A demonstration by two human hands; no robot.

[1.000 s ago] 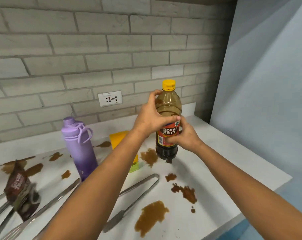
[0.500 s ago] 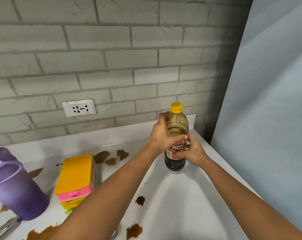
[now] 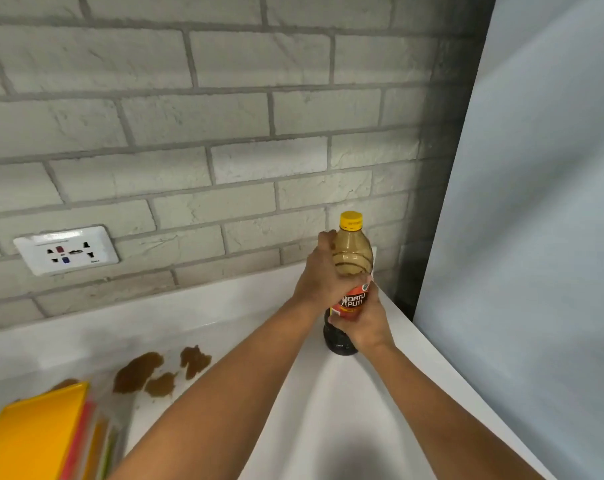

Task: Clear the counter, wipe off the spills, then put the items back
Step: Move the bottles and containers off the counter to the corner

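Since the earlier frames, both hands have carried the bottle (image 3: 349, 271) away from the spills toward the back right corner of the desk (image 3: 328, 410), and the purple flask and the tongs have dropped out of view. Now the bottle stands upright with its dark base on or just above the white surface; contact cannot be told. Left grip (image 3: 319, 277) wraps the upper body below the yellow cap (image 3: 351, 220), fingers curled round it. Right grip (image 3: 364, 322) closes round the lower part, thumb across the red label, just beneath the left one. Dark liquid fills only the bottom portion. Well to the left of both grips, brown spills (image 3: 155, 370) lie on the desk, and further left and nearer the camera sits a yellow sponge pack (image 3: 34, 434). Behind the grips rises a grey brick wall with a white socket (image 3: 67, 250) far to their left.
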